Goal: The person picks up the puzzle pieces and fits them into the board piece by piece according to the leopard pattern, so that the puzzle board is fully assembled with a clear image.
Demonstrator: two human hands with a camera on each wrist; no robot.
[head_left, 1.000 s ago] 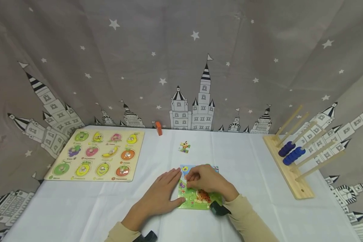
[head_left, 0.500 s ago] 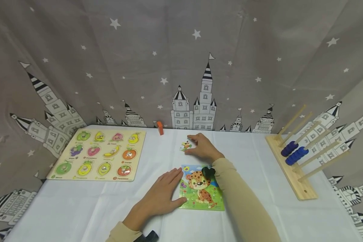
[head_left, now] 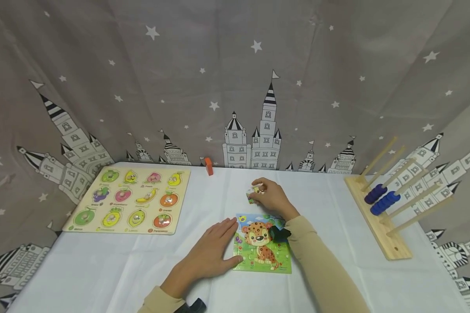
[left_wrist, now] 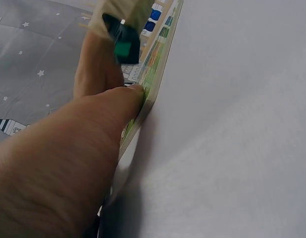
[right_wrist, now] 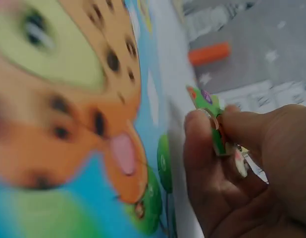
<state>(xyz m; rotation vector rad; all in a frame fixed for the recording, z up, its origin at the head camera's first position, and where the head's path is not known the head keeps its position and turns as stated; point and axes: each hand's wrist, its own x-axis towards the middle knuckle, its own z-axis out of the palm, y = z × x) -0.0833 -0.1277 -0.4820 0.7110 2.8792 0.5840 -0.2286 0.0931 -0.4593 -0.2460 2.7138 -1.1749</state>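
My right hand [head_left: 273,195] pinches a small colourful jigsaw piece [head_left: 251,198] between thumb and fingers, just beyond the far edge of a leopard jigsaw puzzle [head_left: 263,261]. In the right wrist view the jigsaw piece [right_wrist: 207,103] shows green with a purple spot. Something pale and patterned also shows between the fingers there; whether it is a second piece I cannot tell. My left hand [head_left: 207,251] lies with straight fingers along the puzzle's left side. Its thumb [left_wrist: 128,99] touches the puzzle's edge in the left wrist view.
At the left lies a wooden fruit peg board [head_left: 131,202]. A wooden bead rack [head_left: 376,221] with upright rods and blue and purple beads stands at the right. A small orange block [head_left: 209,166] is near the back edge of the white-covered table [head_left: 203,200].
From over the puzzle, my right hand reached to the loose jigsaw piece at the back and pinched it. The piece has since moved right and slightly nearer. My left hand has stayed put.
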